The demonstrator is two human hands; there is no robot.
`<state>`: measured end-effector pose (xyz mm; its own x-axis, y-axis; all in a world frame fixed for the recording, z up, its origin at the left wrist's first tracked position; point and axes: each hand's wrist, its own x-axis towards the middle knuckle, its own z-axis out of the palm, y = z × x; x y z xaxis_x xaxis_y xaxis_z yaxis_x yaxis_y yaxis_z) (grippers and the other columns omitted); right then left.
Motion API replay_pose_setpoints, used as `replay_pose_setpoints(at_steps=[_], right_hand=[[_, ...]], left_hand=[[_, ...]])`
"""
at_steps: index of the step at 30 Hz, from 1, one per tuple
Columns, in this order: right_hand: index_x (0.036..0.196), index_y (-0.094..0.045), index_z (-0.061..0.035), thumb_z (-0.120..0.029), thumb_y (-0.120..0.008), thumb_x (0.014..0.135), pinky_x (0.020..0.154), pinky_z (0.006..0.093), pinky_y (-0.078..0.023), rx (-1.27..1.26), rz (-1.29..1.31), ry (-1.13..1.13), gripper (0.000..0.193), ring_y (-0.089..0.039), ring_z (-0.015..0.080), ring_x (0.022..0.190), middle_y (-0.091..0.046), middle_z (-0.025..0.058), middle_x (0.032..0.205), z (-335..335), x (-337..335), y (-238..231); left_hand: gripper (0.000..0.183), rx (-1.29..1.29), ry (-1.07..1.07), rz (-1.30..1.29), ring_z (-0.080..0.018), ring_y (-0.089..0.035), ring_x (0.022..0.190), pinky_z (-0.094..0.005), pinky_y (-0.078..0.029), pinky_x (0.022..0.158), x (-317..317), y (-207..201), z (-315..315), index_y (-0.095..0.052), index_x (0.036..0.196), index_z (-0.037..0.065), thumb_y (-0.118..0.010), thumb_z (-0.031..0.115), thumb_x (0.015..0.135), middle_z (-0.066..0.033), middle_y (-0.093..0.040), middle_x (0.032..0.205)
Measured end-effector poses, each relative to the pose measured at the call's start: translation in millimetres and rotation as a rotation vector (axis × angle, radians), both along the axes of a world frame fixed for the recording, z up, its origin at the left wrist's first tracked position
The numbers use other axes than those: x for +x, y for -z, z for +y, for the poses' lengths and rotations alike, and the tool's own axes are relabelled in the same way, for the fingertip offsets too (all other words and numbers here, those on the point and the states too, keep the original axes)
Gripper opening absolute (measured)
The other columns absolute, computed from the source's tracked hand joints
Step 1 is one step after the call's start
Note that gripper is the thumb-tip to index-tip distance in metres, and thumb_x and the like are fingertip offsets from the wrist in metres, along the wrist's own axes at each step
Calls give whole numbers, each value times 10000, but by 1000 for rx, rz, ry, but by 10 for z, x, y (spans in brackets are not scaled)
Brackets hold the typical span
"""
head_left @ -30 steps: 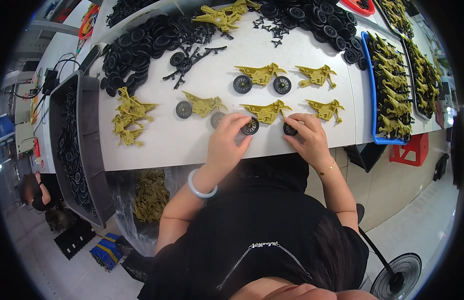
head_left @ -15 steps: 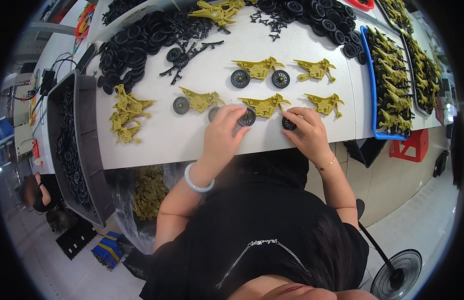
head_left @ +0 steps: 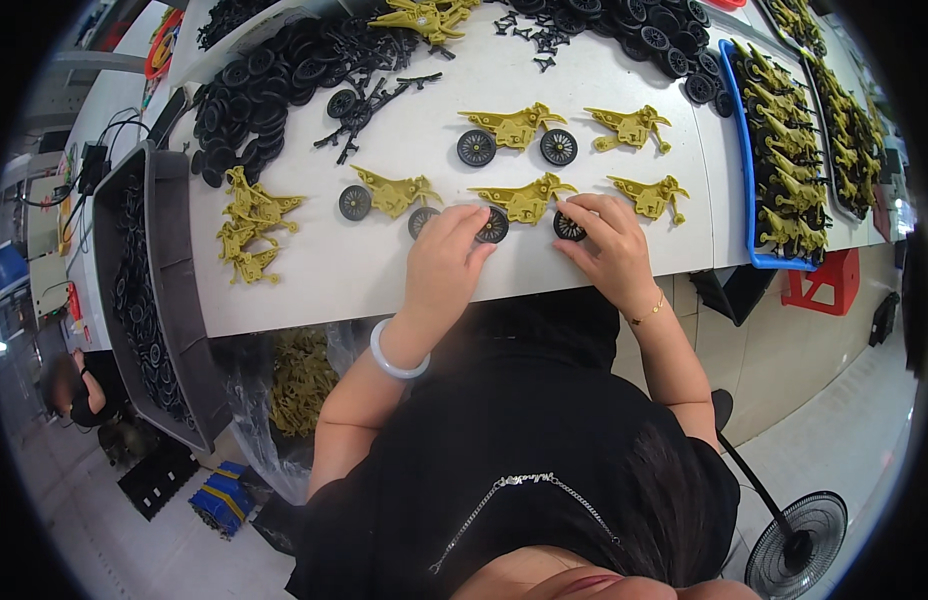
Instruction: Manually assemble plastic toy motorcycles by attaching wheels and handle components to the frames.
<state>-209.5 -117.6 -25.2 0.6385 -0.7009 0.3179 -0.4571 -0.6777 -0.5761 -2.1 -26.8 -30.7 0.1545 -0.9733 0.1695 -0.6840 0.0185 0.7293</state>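
Note:
On the white table [head_left: 314, 270], a yellow-green toy motorcycle body [head_left: 524, 202] lies flat between my hands. My left hand [head_left: 446, 258] has thumb and fingers around the edge of a black spoked wheel [head_left: 494, 226] at the body's left end. My right hand [head_left: 610, 246] pinches another black wheel [head_left: 568, 226] at the right end, partly covered by my fingers. To the left, a toy motorcycle [head_left: 389, 195] with two wheels lies partly behind my left hand. Behind stands out another two-wheeled one [head_left: 509, 128]. Two bodies without wheels [head_left: 629, 128] lie at the right.
Piles of black wheels [head_left: 249, 110] and black small parts [head_left: 369, 115] lie at the back. More yellow-green bodies [head_left: 252, 230] are stacked at left. A grey bin [head_left: 174, 250] of black parts stands beyond the left edge. At right, a blue tray [head_left: 741, 160] holds assembled pieces.
My right hand has brought its wheel left and up against the body's right end, and more of the wheel's face shows. My left hand has stayed at its wheel.

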Motion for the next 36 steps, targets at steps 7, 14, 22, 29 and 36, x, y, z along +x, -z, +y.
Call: replay_pose_setpoints(at_steps=[7,14,22,29,36], right_hand=[[1091,-649,-75,-152,-792,639,827,352,-451,-114,7,56,480,-562,248,927,-622,52,1014,-51,30,43],[1074,-651,-79,-171,-782,656,828,362,-435,27,-8,9,448,-562,244,906,-627,48,1000,-53,-7,106],[1064,-638,-126,-282,-806,629,873,362,-379,-204,-10,22,492,-547,229,982,-628,26,1057,-2,105,-21],[1066,-639,-96,-154,-685,788,854,373,-452,-493,113,372,288,-573,270,1012,-643,71,1052,-1757,-329,-217],[942,-634,-61,-174,-697,773,827,376,-464,-452,255,315,213,-592,276,971,-662,62,985,-2514,-467,77]], left_hand=[[369,-31,11,-71,-225,-603,816,-284,-513,601,14,0,-12,-635,1057,0,-731,11,701,-105,-613,1068],[366,-5,2,-30,-225,-608,715,-295,-507,597,31,-21,0,-626,1064,-1,-725,23,712,-111,-603,1089],[391,70,-45,36,-293,-595,866,-354,-488,752,135,-150,64,-611,1077,-1,-730,50,708,-113,-587,1087],[251,-143,-244,-322,-238,-598,759,-306,-493,684,857,-333,-196,-664,998,43,-699,105,757,-95,-629,982],[254,-147,-277,-506,-285,-598,893,-362,-479,794,1663,-215,-768,-688,975,73,-719,197,755,-96,-638,957]])
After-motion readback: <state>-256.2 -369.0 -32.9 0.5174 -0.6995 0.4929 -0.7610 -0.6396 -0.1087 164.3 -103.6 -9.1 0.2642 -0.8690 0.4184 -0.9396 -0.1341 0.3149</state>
